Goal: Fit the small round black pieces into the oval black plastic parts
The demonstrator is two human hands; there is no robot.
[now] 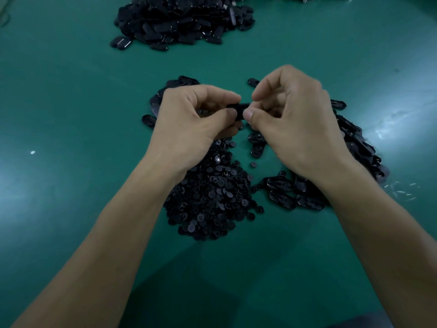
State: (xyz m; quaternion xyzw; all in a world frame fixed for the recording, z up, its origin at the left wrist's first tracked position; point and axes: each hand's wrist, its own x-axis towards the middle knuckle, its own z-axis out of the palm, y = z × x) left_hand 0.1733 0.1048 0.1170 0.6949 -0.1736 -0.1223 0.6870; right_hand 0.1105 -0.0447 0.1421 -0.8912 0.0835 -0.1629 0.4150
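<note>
Black oval parts (238,109) and black round pieces (210,195) on a plain green table (71,91)

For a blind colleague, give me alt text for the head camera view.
The left hand and right hand pinch one oval black part between them above a green table. Beneath lies a heap of small round pieces, loose oval parts to its right, a bigger pile farther back.

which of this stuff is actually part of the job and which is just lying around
In the job: left hand, right hand, oval part pinched between them, heap of round pieces, near heap of oval parts, far heap of oval parts.

Lying about: white speck, pale slivers on the right, green table.
</note>
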